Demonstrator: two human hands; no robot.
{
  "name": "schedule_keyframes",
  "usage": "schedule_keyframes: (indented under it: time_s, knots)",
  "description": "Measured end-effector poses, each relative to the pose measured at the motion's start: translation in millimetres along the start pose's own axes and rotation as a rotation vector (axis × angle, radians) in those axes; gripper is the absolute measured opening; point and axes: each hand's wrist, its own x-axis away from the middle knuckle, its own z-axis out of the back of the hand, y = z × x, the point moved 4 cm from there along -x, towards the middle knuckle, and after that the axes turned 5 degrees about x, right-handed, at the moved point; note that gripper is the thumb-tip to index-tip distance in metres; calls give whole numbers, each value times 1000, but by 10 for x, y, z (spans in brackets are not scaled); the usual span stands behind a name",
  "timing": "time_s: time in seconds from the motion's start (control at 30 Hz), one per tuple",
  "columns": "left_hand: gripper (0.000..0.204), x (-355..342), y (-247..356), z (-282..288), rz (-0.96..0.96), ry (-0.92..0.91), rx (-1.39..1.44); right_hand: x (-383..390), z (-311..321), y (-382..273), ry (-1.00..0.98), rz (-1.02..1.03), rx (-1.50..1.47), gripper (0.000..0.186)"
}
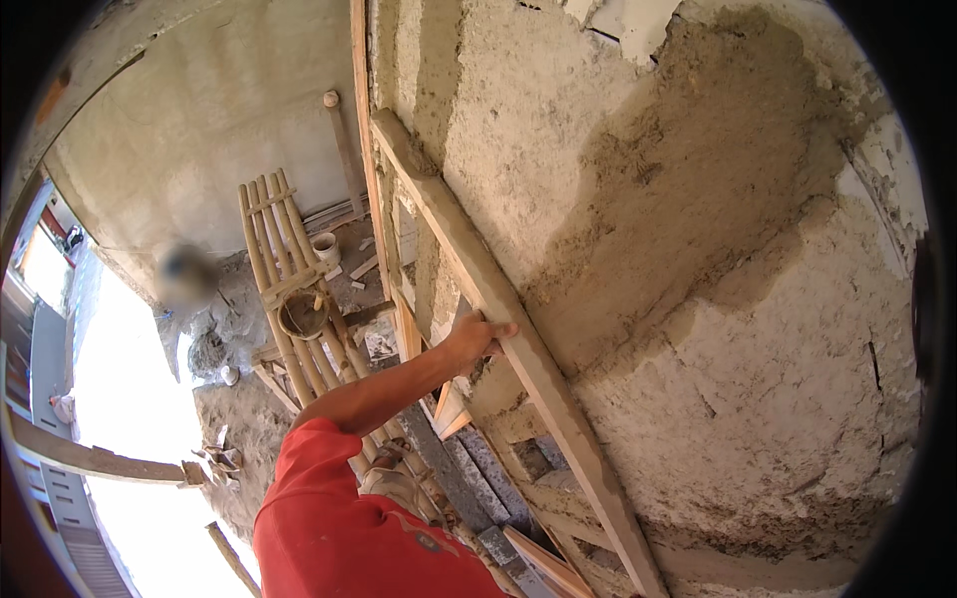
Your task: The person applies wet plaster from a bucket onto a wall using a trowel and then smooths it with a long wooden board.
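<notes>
My left hand (pixel 481 335) grips a long, straight board (pixel 553 429) coated in grey-brown mortar, which lies slanting along the rough wall beside me. My bare arm and red sleeve reach up to it from the lower left. Behind the board is a framed opening with ledges and gaps. The wall (pixel 778 399) carries a large darker, damp-looking patch of mortar (pixel 698 149) over paler, cracked plaster. My right hand is out of view.
A bamboo scaffold platform (pixel 261 229) runs below me, holding a round container of mortar (pixel 304 317). A white bucket (pixel 325 249), loose timber and mortar heaps (pixel 207 349) lie on the ground. A blurred shape (pixel 186 272) stands by the far wall. A beam (pixel 100 458) crosses at left.
</notes>
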Motion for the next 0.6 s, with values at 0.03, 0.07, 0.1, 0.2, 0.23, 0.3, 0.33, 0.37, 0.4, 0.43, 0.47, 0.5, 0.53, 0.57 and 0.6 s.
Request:
schedule_keyframes:
  time_s: [0.03, 0.07, 0.1, 0.2, 0.23, 0.3, 0.33, 0.37, 0.4, 0.43, 0.47, 0.5, 0.53, 0.57, 0.6]
  knots:
    - [39, 14, 33, -22, -17, -20, 21, 14, -1, -19, 1, 5, 4, 66]
    - [38, 32, 52, -30, -6, -7, 10, 24, 1, -25, 2, 1, 7, 66]
    - [38, 44, 72, -44, -7, 0, 9, 26, 4, -39, 3, 5, 10, 67]
    - [38, 58, 137, -90, -32, -5, 21, 20, 0, -53, 1, 5, -1, 67]
    - [39, 62, 161, -101, -42, -8, 28, 19, -10, -54, -1, 8, -3, 67]
    - [38, 57, 194, -118, -39, -17, 17, 21, -29, -61, -6, 11, -1, 68]
    - [38, 62, 212, -125, -48, -30, 23, 24, -36, -66, -7, 12, -2, 68]
    - [37, 66, 218, -126, -33, -29, 2, 26, -42, -72, -6, 12, -4, 68]
    - [37, 65, 234, -132, -30, -40, -8, 30, -48, -75, -7, 7, -5, 68]
    - [36, 66, 235, -132, -16, -33, -20, 30, -50, -84, -7, 8, -7, 68]
    - [35, 72, 250, -143, -34, -42, -13, 32, -52, -91, -8, 9, -11, 68]
    - [34, 77, 251, -147, -37, -32, -9, 28, -52, -102, -11, 12, -11, 69]
    - [34, 87, 248, -154, -31, -26, 7, 27, -51, -111, -9, 13, -14, 69]
    - [34, 92, 256, -160, -43, -12, -6, 22, -52, -122, -11, 14, -17, 69]
    - [34, 99, 261, -167, -45, -3, -8, 18, -49, -131, -12, 12, -16, 69]
